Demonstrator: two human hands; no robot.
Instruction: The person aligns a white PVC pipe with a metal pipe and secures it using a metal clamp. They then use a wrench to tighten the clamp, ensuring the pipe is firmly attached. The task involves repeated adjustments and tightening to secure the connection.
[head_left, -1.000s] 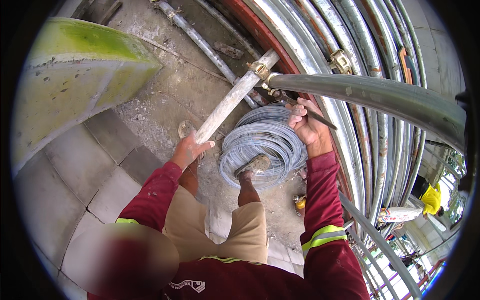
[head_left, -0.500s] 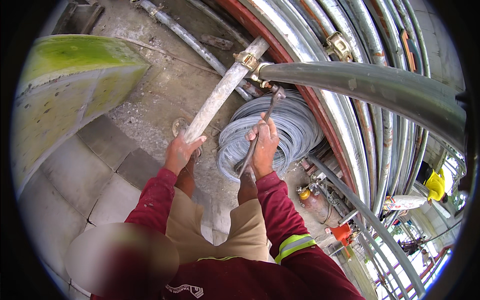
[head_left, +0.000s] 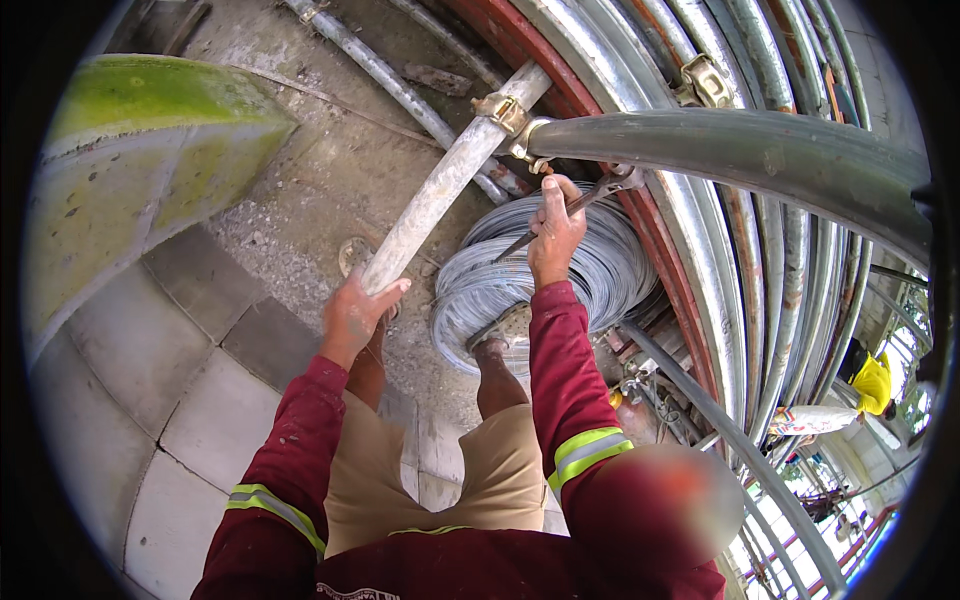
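My left hand [head_left: 350, 312] is closed round the near end of a pale, scuffed scaffold pipe [head_left: 440, 195]. Across the far part of that pipe sits a brassy scaffold clamp [head_left: 503, 113], which joins it to a thick dark grey pipe [head_left: 720, 148] running off to the right. In my right hand [head_left: 557, 232] is a metal wrench [head_left: 583, 200], held slantwise with its head apart from the clamp, to the right. My right fingertips reach up close to the clamp's rusty bolt [head_left: 548, 170]; whether they touch it I cannot tell.
Below my right hand lies a coil of grey wire [head_left: 470, 275]. Curved metal pipes [head_left: 705, 290] are stacked at the right beside a red beam [head_left: 655, 250]. A mossy concrete block [head_left: 160, 150] stands left. Someone in a yellow top [head_left: 872, 383] is far right.
My right hand has moved up toward the clamp bolt. The wrench has come off the bolt and swung so its head points right. My left hand keeps its hold on the pipe.
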